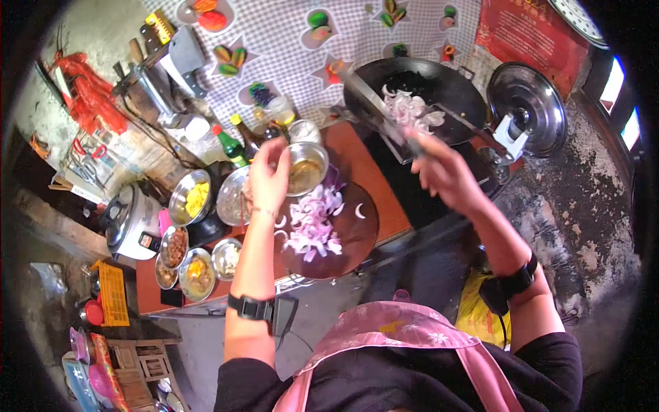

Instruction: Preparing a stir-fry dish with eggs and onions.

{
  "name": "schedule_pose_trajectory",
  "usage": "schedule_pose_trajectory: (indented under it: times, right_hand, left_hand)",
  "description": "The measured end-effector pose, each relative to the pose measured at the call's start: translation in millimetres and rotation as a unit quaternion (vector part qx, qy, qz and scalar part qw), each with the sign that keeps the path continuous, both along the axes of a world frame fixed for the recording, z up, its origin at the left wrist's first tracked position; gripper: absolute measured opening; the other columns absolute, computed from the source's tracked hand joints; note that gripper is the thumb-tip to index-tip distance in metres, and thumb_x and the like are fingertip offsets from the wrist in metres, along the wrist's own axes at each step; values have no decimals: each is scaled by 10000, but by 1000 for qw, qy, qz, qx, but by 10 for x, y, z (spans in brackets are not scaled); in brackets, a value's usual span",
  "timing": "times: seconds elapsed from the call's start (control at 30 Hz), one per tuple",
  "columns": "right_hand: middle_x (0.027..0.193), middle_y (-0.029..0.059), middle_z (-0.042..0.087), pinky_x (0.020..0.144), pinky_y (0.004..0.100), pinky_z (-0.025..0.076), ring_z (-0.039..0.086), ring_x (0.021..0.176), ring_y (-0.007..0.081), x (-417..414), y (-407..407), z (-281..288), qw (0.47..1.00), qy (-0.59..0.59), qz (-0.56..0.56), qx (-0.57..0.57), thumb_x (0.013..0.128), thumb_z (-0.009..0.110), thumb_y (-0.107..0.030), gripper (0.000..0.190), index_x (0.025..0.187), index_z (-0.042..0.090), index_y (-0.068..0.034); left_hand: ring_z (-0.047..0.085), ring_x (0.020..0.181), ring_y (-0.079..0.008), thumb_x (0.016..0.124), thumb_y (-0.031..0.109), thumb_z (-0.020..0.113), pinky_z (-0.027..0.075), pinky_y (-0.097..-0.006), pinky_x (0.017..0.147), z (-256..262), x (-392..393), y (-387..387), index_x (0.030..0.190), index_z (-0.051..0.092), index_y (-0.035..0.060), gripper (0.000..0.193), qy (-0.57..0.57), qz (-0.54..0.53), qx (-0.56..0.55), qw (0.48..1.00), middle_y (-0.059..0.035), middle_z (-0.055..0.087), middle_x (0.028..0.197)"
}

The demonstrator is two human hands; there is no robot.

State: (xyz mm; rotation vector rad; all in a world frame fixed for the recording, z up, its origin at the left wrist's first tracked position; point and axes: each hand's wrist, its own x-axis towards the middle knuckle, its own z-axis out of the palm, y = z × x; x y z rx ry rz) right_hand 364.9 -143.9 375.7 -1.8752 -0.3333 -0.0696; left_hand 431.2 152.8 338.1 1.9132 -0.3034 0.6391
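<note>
My right hand (pixel 445 167) is blurred and grips a kitchen knife (pixel 371 95), its broad blade slanting over the near-left side of a black wok (pixel 466 100). Sliced red onion (pixel 412 109) lies in the wok, partly behind the blade. My left hand (pixel 270 177) hangs over the metal bowls with its thumb apart from the fingers, and nothing shows in it. Just right of it is a steel bowl (pixel 305 175) with some liquid. A heap of sliced onion (pixel 315 224) rests on the round cutting board (pixel 358 247).
A steel lid (pixel 548 110) leans right of the wok. Bowls of yellow pieces (pixel 196 200), minced food (pixel 175 247) and egg (pixel 197 268) stand left, beside a rice cooker (pixel 135 221). Bottles (pixel 230 147) line the wall; cleavers (pixel 186 51) hang in a rack.
</note>
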Motion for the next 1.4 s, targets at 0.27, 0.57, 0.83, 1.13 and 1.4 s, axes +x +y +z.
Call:
schedule_pose_trajectory:
  times: [0.27, 0.57, 0.83, 1.13, 1.4]
  right_hand:
    - [906, 181, 522, 697, 407, 444, 534, 805, 337, -287, 781, -1770, 929, 36, -115, -349, 769, 495, -197, 448, 1194, 386, -103]
    - [985, 140, 489, 771, 386, 423, 467, 935, 311, 30, 1274, -2589, 904, 7, -169, -392, 711, 604, -231, 559, 1211, 379, -119]
    - [868, 101, 552, 772, 375, 397, 487, 867, 287, 233, 229, -1575, 856, -201, -377, -291, 633, 624, -82, 195, 828, 608, -90]
    - [947, 165, 531, 751, 399, 428, 517, 876, 335, 443, -916, -1771, 821, 2, -410, -398, 668, 648, -173, 362, 997, 538, -68]
    - [957, 147, 538, 762, 378, 422, 524, 888, 315, 518, -1023, -1856, 817, 28, -405, -410, 682, 650, -193, 347, 984, 536, -65]
  left_hand:
    - [488, 679, -60, 778, 62, 566, 416, -189, 626, -1106, -1133, 1116, 922, 553, 27, 149, 150, 31, 21, 988, -2, 536, 761]
    - [528, 713, -89, 751, 54, 592, 441, -209, 630, -1673, -1632, 1452, 914, 559, 18, 171, 265, -16, -19, 964, -38, 544, 820]
    - [542, 753, -89, 763, 57, 583, 446, -208, 663, -1710, -1500, 1277, 924, 562, 21, 167, 302, -22, -13, 953, -41, 573, 860]
    - [534, 739, -99, 763, 55, 581, 436, -221, 670, -1732, -1202, 943, 920, 557, 19, 163, 272, -39, -54, 960, -35, 548, 845]
    - [522, 722, -63, 781, 69, 564, 420, -191, 654, -1722, -1243, 855, 942, 551, 16, 169, 277, -24, -54, 959, -3, 564, 796]
